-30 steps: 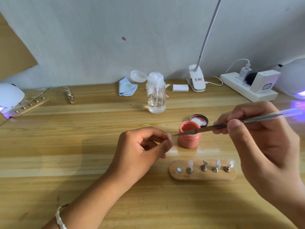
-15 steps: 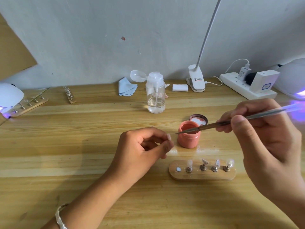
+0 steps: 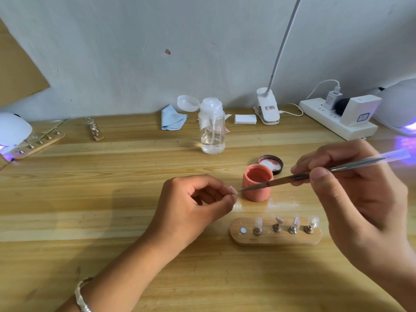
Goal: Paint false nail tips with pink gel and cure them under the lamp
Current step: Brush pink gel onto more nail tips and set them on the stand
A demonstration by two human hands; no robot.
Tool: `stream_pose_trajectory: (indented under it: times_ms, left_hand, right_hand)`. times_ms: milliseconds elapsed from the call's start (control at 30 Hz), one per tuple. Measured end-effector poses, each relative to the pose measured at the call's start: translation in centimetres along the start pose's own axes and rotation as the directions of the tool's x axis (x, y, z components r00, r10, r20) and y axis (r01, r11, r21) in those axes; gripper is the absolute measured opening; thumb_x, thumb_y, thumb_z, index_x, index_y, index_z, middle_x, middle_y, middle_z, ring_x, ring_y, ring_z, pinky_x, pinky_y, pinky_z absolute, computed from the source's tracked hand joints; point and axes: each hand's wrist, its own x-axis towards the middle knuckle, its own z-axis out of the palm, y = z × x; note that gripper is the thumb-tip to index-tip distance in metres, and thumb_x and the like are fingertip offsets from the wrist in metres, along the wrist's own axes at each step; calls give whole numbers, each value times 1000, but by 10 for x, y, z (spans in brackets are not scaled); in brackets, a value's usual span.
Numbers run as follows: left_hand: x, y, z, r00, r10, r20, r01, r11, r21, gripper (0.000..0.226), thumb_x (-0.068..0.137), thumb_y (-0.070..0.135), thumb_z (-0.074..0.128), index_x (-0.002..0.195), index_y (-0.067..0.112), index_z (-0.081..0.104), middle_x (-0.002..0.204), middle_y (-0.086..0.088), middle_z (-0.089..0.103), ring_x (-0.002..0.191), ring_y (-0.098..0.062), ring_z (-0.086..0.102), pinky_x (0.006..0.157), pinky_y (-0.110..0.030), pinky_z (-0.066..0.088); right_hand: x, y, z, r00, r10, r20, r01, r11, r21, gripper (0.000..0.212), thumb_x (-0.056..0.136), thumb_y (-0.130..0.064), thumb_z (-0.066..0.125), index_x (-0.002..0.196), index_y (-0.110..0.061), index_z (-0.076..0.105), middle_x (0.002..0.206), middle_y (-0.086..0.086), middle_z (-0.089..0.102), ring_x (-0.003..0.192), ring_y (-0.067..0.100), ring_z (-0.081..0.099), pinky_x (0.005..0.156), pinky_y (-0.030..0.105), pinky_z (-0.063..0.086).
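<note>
near the middle of the worktop (image 3: pixel 112 199), the false nail tip (image 3: pixel 233 190) is pinched between the thumb and forefinger of the left hand (image 3: pixel 195 206). its other fingers are curled into the palm, and its forearm slants in from the near edge, with a bracelet (image 3: pixel 82 296) at the wrist. the right hand (image 3: pixel 355 190) comes in from the right edge and grips a brush (image 3: pixel 279 180) like a pen, thumb on top. the shaft slopes up to the right, and its point meets the nail tip, though contact cannot be told for sure. just behind the shaft stands the open pink gel pot (image 3: pixel 256 194), with its lid (image 3: pixel 270 164) lying beside it on the far side. nearer the front edge lies a wooden holder (image 3: pixel 276 240) carrying four clear tips on little stands. a pump bottle (image 3: pixel 212 131) stands further back. a curing lamp (image 3: pixel 398 106) glows violet at the far right corner and another lamp (image 3: pixel 12 129) at the left edge.
</note>
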Motion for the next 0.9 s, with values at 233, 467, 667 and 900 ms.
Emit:
stream_pose_trajectory:
  times_ms: [233,467,667,900]
  left_hand:
    - [0,1,0,1000,0,-7,0,1000,7,10,71,9,86,74,14,78,70,3,74,59,-6,62,52,-20,46]
    - [-1,2,-1,1000,-5,17,4,1000,20,12,74,5,85,74,15,78,71,3,75,60,-7,63,53,-20,46]
    - [-1,1,-1,1000,-6,11,6,999,33,10,73,8,84,76,16,79,71,3,75,60,-7,63,54,-24,48]
    - [-1,1,-1,1000,-6,23,6,1000,16,10,73,7,84,75,15,78,71,3,75,61,-9,64,55,-25,48]
  right_hand:
    - [1,-2,2,995,-52,83,54,998,-25,7,101,-20,52,102,-27,55,98,-10,66,91,20,67,77,41,53]
    - [1,-3,2,997,-57,54,59,998,-28,12,101,-21,53,106,-32,56,99,-7,67,92,21,67,79,41,53]
    - [0,-2,1,995,-75,70,78,996,-38,8,100,-18,52,99,-25,54,96,-8,66,88,19,66,74,42,53]
    - [3,-4,5,995,-61,80,63,998,-15,10,101,-19,54,106,-28,56,103,-13,67,90,19,69,80,35,53]
